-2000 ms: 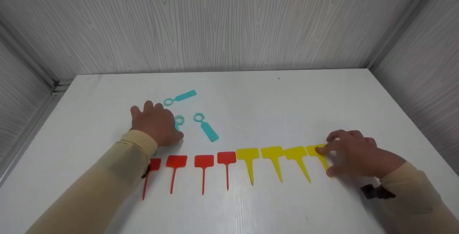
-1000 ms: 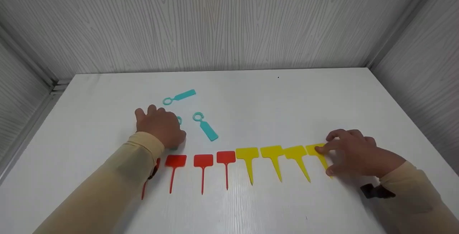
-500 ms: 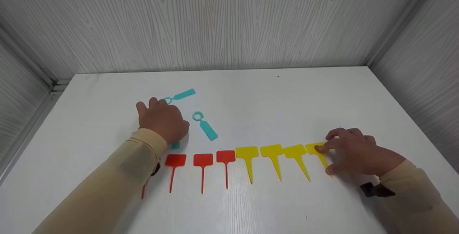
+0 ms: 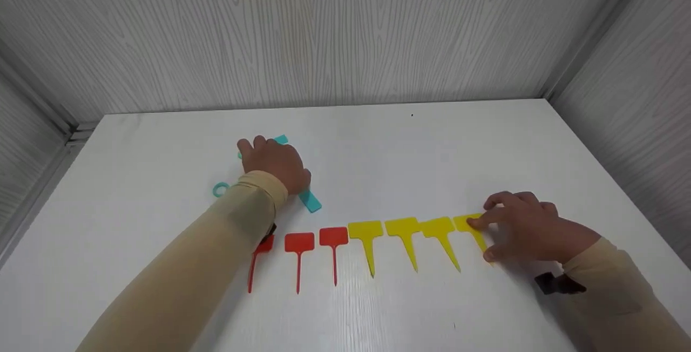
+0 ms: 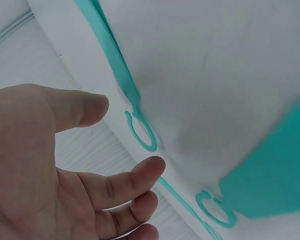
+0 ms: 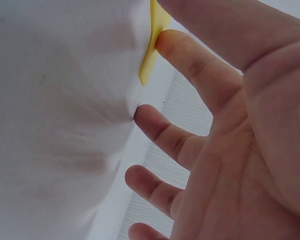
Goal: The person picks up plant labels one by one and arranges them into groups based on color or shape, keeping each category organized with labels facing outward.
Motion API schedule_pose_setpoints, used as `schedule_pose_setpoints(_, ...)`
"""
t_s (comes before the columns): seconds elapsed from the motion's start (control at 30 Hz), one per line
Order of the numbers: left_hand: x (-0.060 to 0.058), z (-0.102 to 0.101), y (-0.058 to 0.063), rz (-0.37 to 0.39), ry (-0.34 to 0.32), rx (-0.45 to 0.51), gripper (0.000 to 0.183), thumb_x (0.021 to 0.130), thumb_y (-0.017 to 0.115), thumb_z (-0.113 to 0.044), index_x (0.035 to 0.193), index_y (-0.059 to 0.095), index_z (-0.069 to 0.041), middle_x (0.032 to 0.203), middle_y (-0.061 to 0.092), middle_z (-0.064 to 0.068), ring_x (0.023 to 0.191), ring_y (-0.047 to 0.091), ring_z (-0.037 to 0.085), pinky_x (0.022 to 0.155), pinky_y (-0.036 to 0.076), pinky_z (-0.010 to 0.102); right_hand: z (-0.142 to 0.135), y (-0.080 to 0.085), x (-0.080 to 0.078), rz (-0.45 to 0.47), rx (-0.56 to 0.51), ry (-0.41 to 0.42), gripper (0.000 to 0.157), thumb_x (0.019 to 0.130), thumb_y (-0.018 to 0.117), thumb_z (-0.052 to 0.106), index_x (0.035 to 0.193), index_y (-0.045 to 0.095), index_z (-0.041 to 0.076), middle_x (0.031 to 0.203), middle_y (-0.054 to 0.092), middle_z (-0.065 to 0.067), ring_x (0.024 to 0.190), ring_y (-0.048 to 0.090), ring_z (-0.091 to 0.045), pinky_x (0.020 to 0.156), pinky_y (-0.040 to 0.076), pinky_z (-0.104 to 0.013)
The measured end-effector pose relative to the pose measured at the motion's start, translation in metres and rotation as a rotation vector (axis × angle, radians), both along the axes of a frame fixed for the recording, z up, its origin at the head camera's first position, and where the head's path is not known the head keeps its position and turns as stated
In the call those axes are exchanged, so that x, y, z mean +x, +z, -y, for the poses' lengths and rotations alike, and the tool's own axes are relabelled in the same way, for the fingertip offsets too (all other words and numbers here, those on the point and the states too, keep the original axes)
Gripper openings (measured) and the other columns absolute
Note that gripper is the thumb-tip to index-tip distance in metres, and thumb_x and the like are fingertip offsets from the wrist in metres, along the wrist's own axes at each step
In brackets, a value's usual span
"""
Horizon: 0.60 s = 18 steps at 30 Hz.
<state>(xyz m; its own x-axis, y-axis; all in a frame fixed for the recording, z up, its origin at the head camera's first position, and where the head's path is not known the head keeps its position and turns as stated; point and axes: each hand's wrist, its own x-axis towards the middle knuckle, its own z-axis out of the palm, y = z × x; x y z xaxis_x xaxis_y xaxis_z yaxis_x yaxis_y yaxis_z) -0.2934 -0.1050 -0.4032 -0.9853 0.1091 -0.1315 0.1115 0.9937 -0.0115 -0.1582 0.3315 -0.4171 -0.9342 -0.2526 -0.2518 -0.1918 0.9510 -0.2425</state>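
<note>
My left hand [image 4: 275, 163] is over the teal hook-ended plant tags, thumb and fingers apart with nothing gripped. In the left wrist view, a teal tag's hook [image 5: 149, 142] lies just beyond the gap between thumb and fingers. That nearest tag's strip [image 4: 310, 201] shows below the hand in the head view. Another teal tag [image 4: 281, 139] is partly hidden behind the fingers, and the ring [image 4: 215, 190] of a third shows left of the wrist. My right hand [image 4: 521, 228] has its fingers spread, one fingertip touching the rightmost yellow T-shaped plant label [image 4: 463, 223].
Several yellow labels [image 4: 366, 229] lie in a row, heads away from me. Red T-shaped plant labels [image 4: 299, 242] continue the row leftward; the left sleeve overlaps one and hides others beyond. The white table [image 4: 399, 314] meets a grey wood-grain panel [image 4: 345, 33] behind.
My left hand has left the left-hand teal tag and moved right, over the one beside the yellow and red row. The right hand keeps its place on the yellow label. The view shifts slightly.
</note>
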Motion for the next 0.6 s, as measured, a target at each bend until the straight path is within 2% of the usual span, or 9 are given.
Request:
schedule_pose_setpoints(0.1, -0.0011, 0.0020, -0.0024, 0.006, -0.002, 0.002, 0.043, 0.094, 0.074, -0.046, 0.105, 0.079, -0.005, 0.112, 0.073, 0.023, 0.125, 0.056, 0.047, 0.113, 0.033, 0.073, 0.0047, 0.0000, -0.0011, 0.006, 0.017, -0.002, 0.067, 0.083, 0.099, 0.040, 0.145, 0.076, 0.032, 0.148, 0.057, -0.010, 0.139, 0.039, -0.057, 0.097, 0.032, -0.076)
schedule_pose_setpoints(0.3, -0.0007, 0.0085, -0.0041, 0.002, -0.004, 0.028, 0.036, 0.092, 0.078, -0.040, 0.102, 0.078, -0.005, 0.107, 0.072, 0.023, 0.122, 0.056, 0.047, 0.112, 0.032, 0.074, 0.0084, 0.0009, -0.0034, 0.008, 0.042, 0.005, 0.068, 0.083, 0.099, 0.042, 0.146, 0.076, 0.032, 0.147, 0.058, -0.011, 0.139, 0.040, -0.057, 0.096, 0.034, -0.075)
schedule_pose_setpoints(0.6, 0.0014, 0.0089, -0.0034, -0.014, -0.056, 0.020, 0.034, 0.097, 0.075, -0.033, 0.113, 0.079, -0.003, 0.111, 0.073, 0.024, 0.122, 0.057, 0.048, 0.111, 0.034, 0.075, 0.0069, 0.0014, -0.0042, 0.011, 0.025, 0.011, 0.068, 0.083, 0.098, 0.041, 0.147, 0.075, 0.031, 0.149, 0.056, -0.011, 0.140, 0.038, -0.056, 0.097, 0.032, -0.075)
